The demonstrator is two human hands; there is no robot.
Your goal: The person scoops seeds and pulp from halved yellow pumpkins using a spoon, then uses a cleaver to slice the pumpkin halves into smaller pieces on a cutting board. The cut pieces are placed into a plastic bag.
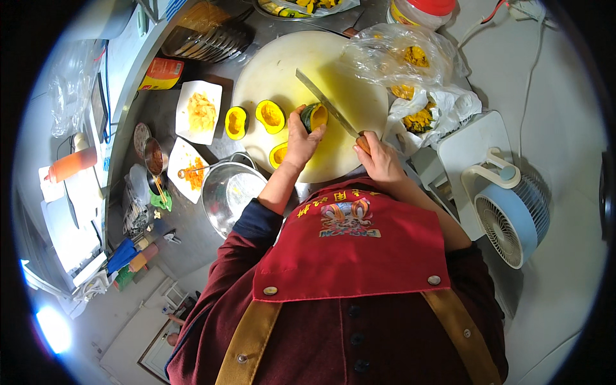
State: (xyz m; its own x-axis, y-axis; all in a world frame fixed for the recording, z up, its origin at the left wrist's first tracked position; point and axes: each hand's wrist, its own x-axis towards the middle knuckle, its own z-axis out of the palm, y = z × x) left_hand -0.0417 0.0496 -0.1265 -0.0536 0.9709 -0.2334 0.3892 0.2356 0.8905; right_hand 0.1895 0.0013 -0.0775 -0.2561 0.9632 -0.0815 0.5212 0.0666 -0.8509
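My left hand point(304, 141) grips a hollowed squash half point(316, 118) with dark green skin, its yellow cut side facing right. In my right hand point(380, 159) is the wooden handle of a long-bladed knife point(332, 107). The blade slants up and left, just right of the squash half; I cannot tell whether it touches. Both hands are over a round, pale cutting board point(269, 57). Three more scooped squash halves lie to the left: one point(270, 117) on the board, another point(236, 123) at its left edge, and a third point(278, 155) partly hidden by my left hand.
Left of the board are a metal pot point(216, 192) and white dishes of orange shreds point(201, 111) and chopped orange bits point(195, 174). Plastic bags point(409, 53) with squash scraps lie right. A blue-and-white fan point(505, 221) stands farther right. Another person is partly visible at lower left.
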